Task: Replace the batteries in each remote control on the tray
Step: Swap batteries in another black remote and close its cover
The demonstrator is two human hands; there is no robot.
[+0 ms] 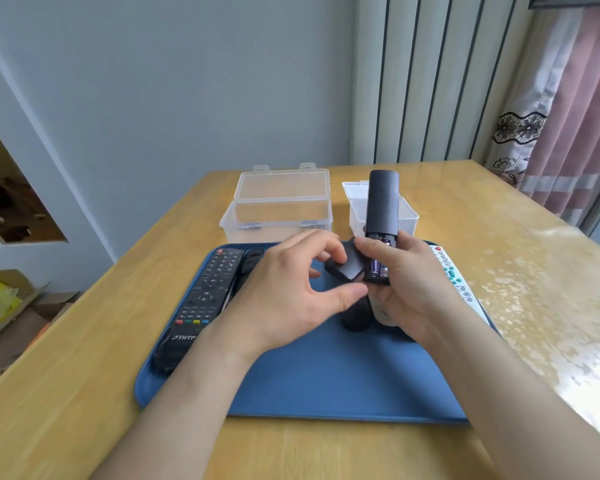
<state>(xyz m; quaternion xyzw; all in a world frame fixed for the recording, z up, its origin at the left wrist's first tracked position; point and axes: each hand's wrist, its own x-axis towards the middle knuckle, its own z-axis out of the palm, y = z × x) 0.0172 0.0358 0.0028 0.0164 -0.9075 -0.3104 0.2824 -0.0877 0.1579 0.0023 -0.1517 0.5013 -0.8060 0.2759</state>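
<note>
My right hand (406, 282) grips a slim black remote (382, 206) held upright above the blue tray (326, 375), back side toward me. Its battery bay is open and two batteries (378, 268) show inside, one purple. My left hand (291, 289) pinches the loose black battery cover (345, 268) just left of the bay. A large black remote (205, 292) lies along the tray's left side, with a small dark remote (252, 263) beside it. A white remote (454, 278) lies at the tray's right edge. Another dark remote (355, 317) lies under my hands, mostly hidden.
Behind the tray stand two clear plastic boxes with lids open: a wide one (278, 209) at centre and a smaller one (407, 216) partly behind the held remote. The wooden table (499, 271) extends right under a glossy cover. Cardboard boxes (7, 306) sit on the floor left.
</note>
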